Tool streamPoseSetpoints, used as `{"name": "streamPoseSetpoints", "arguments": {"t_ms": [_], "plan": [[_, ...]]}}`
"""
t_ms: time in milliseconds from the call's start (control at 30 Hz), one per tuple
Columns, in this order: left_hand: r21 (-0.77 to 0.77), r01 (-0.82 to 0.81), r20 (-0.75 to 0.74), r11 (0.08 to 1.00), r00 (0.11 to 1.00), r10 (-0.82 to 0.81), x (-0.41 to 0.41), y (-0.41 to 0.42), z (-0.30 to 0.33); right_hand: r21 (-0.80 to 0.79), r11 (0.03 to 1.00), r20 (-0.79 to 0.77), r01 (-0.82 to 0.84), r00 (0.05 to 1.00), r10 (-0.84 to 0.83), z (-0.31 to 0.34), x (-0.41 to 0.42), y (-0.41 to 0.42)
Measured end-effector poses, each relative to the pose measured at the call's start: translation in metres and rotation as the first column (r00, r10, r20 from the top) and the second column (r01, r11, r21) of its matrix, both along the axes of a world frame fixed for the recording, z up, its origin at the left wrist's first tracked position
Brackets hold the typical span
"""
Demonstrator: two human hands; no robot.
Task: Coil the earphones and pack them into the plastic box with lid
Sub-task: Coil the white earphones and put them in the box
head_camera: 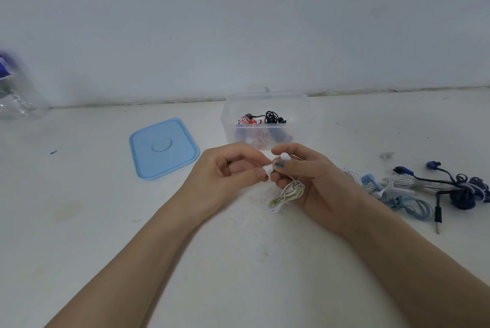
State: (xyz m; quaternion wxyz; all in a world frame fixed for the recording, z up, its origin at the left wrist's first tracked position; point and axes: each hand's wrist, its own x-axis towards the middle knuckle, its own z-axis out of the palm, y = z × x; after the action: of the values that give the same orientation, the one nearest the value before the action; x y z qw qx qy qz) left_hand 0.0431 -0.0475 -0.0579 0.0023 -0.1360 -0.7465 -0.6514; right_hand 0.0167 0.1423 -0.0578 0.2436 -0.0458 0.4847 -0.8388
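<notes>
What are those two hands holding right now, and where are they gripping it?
A white wired earphone set. The left hand pinches one white earbud; the right hand holds the other earbud at its thumb tip, with the coiled cable bundle hanging under its fingers.

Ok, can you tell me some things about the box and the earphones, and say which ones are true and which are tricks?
1. The blue lid is on the plastic box. False: it lies flat on the table, left of the box.
2. The box already has earphones inside. True.
3. Both the left hand and the right hand hold the white earphones. True.
4. The dark blue earphones are in the box. False: they lie on the table at the right.
</notes>
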Motion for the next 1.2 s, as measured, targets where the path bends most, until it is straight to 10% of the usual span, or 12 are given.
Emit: {"name": "streamPoseSetpoints", "arguments": {"t_ms": [1200], "plan": [[-0.125, -0.131, -0.142, 0.983, 0.983, 0.113, -0.005, 0.0064, -0.006, 0.027, 0.994, 0.019, 0.106, 0.994, -0.106, -0.0059, -0.0015, -0.0048]]}}
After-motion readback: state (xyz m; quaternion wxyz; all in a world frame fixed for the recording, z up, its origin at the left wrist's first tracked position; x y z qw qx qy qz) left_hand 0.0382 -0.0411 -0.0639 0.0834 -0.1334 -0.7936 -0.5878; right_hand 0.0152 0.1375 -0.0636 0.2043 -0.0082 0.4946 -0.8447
